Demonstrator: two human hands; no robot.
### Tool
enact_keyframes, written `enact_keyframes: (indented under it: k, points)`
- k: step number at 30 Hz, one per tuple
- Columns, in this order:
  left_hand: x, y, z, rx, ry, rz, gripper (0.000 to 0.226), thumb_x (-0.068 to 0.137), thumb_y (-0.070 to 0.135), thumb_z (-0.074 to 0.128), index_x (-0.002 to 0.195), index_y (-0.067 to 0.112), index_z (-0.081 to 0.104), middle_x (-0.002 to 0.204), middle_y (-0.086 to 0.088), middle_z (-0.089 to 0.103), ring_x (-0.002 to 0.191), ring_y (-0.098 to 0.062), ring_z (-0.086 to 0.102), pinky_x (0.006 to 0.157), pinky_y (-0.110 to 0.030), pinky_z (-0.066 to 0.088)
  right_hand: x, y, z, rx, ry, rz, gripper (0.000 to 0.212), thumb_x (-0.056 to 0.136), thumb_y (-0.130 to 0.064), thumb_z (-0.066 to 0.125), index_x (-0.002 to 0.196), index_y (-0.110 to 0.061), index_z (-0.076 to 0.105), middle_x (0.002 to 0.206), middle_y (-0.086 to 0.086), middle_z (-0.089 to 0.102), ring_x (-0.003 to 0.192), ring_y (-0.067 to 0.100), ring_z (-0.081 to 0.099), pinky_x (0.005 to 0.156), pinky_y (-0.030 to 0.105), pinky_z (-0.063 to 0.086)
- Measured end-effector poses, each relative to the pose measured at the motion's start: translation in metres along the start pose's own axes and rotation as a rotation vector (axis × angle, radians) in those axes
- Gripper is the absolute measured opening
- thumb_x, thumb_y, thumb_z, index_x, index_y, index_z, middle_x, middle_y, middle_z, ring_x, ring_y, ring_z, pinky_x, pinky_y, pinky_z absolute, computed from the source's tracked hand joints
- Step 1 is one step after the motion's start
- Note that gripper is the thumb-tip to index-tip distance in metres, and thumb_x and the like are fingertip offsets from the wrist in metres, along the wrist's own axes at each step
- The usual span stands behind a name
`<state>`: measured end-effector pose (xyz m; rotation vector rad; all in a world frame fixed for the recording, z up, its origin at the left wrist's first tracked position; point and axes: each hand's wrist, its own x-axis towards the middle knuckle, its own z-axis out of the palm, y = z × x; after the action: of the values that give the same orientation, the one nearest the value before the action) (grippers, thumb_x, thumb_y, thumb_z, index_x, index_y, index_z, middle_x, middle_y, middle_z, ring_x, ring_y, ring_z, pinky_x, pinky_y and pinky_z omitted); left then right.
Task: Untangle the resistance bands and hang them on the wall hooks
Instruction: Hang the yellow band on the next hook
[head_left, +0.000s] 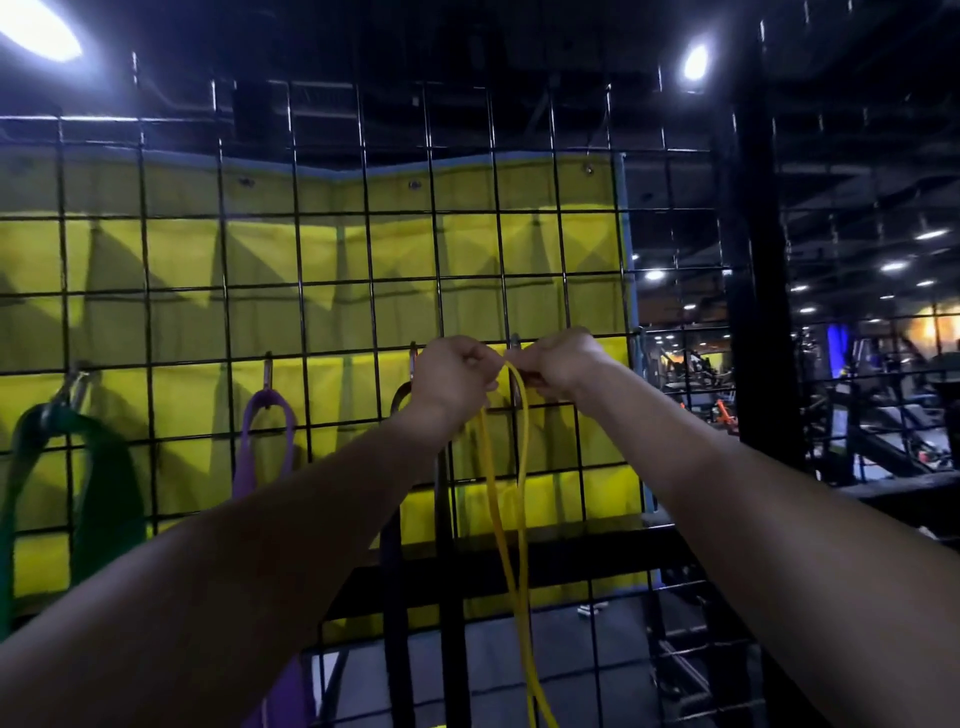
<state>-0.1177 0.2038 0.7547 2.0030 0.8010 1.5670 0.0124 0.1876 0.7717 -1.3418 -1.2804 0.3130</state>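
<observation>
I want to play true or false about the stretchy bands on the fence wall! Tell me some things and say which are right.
1. Both hands hold the yellow band. True: the left hand and the right hand pinch its top loop.
2. The purple band lies on the floor. False: it hangs from a hook on the wire grid.
3. The green band hangs furthest left. True.
4. The yellow band is the widest one. False: it is thin; the green band is much wider.
5. A black band hangs beside the yellow one. True.
</observation>
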Motion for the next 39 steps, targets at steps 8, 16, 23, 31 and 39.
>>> enact_keyframes:
  k: [8, 16, 23, 31, 39]
  points:
    - [0.002, 0.005, 0.013, -0.056, -0.065, -0.012, 0.008, 0.090, 0.008, 0.058, 0.086, 0.009, 0.064, 0.070, 0.002, 0.058, 0.067, -0.009, 0.060, 0.066, -0.032, 0.056, 0.006, -0.009, -0.015, -0.142, -0.013, 0.001, 0.020, 0.085, -0.010, 0.064, 0.068, -0.013, 0.052, 0.078, 0.008, 0.058, 0.070, 0.019, 0.059, 0.078, 0.032, 0.056]
    - [-0.001, -0.004, 0.023, -0.143, -0.107, -0.076, 0.011, 0.092, 0.007, 0.054, 0.084, 0.011, 0.062, 0.070, -0.001, 0.059, 0.063, -0.008, 0.058, 0.061, -0.026, 0.056, 0.000, -0.011, -0.025, -0.201, -0.147, 0.026, 0.015, 0.090, -0.017, 0.059, 0.077, -0.008, 0.058, 0.086, 0.012, 0.063, 0.077, 0.024, 0.063, 0.087, 0.038, 0.054]
    - [0.000, 0.003, 0.021, -0.177, -0.161, -0.108, 0.017, 0.093, 0.007, 0.052, 0.079, 0.013, 0.060, 0.076, -0.003, 0.061, 0.070, -0.009, 0.059, 0.072, -0.034, 0.056, -0.007, -0.024, -0.031, -0.123, -0.238, 0.125, 0.019, 0.091, -0.020, 0.058, 0.090, -0.001, 0.059, 0.084, 0.013, 0.065, 0.076, 0.021, 0.064, 0.079, 0.030, 0.054]
    - [0.004, 0.003, 0.012, -0.168, -0.181, -0.136, 0.015, 0.092, 0.011, 0.055, 0.079, 0.012, 0.061, 0.072, -0.004, 0.062, 0.067, -0.009, 0.060, 0.071, -0.034, 0.057, -0.008, -0.025, -0.022, -0.159, -0.170, 0.113, 0.021, 0.090, -0.015, 0.058, 0.104, 0.001, 0.060, 0.086, 0.015, 0.063, 0.076, 0.023, 0.061, 0.087, 0.033, 0.052]
    - [0.003, 0.010, 0.015, -0.263, -0.163, -0.227, 0.010, 0.091, 0.012, 0.057, 0.083, 0.009, 0.062, 0.071, -0.003, 0.062, 0.065, -0.007, 0.059, 0.057, -0.023, 0.056, -0.009, -0.021, -0.024, -0.118, -0.094, 0.097, 0.037, 0.083, -0.012, 0.067, 0.113, 0.009, 0.060, 0.093, 0.020, 0.071, 0.081, 0.022, 0.072, 0.085, 0.034, 0.057]
